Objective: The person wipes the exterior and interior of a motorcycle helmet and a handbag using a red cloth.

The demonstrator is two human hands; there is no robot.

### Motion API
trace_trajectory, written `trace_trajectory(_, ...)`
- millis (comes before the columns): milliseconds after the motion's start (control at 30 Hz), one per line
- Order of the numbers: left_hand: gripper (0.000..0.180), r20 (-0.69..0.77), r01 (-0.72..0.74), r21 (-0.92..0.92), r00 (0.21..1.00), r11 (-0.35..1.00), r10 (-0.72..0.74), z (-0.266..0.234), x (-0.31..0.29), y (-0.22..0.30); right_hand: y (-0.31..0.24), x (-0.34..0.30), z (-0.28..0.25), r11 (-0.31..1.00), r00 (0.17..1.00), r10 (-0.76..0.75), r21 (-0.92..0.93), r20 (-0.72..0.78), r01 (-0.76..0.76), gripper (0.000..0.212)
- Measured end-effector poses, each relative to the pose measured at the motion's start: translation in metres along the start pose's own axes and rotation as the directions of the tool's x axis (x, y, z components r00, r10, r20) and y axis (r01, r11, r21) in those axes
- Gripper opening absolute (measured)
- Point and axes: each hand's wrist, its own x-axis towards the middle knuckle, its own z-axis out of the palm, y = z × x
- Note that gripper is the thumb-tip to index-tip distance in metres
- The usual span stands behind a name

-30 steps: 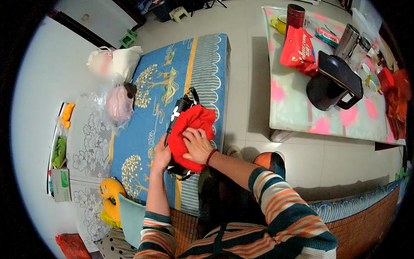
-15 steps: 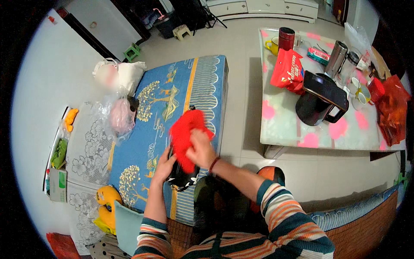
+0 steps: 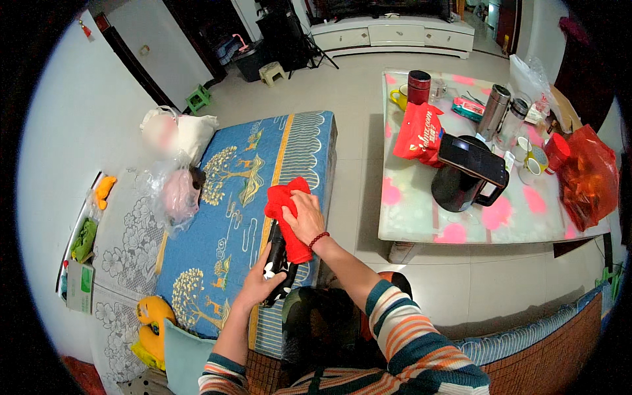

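My right hand (image 3: 306, 219) presses a bright red cloth (image 3: 295, 245) with its fingers curled over it. The cloth lies over the upper part of a long black thing (image 3: 277, 250) with white patches at its near end; its kind is hard to make out. My left hand (image 3: 255, 284) grips this black thing from the left side, near its lower end, thumb on top. Both hands are above the right side of a blue patterned bed cover (image 3: 232, 224), just in front of my knees.
To the right stands a table (image 3: 421, 227) with a black kettle (image 3: 454, 187), a phone (image 3: 473, 158) lying on it, a red pouch (image 3: 419, 131), flasks, cups and a red plastic bag (image 3: 590, 178). Left on the bed are a clear bag (image 3: 178, 197), a white bag (image 3: 197, 135) and a yellow cushion (image 3: 153, 322).
The red cloth is bunched smaller and sits more to the right, so more of the black thing shows. My right hand has shifted along the cloth; my left hand still holds on.
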Motion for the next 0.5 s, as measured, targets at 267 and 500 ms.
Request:
trace_trajectory(267,0.049,-0.081,0.121,-0.373,0.984,0.92,-0.162,-0.003,0.022,-0.034,-0.009,-0.018,-0.01,0.965,0.955,0.227,0.089,0.19,-0.247,0.066)
trace_trajectory(500,0.068,-0.199,0.258,-0.419,0.909,0.871,-0.365,0.014,0.065,-0.058,0.004,-0.033,-0.012,0.876,0.932,0.354,0.322,0.078,-0.36,0.066)
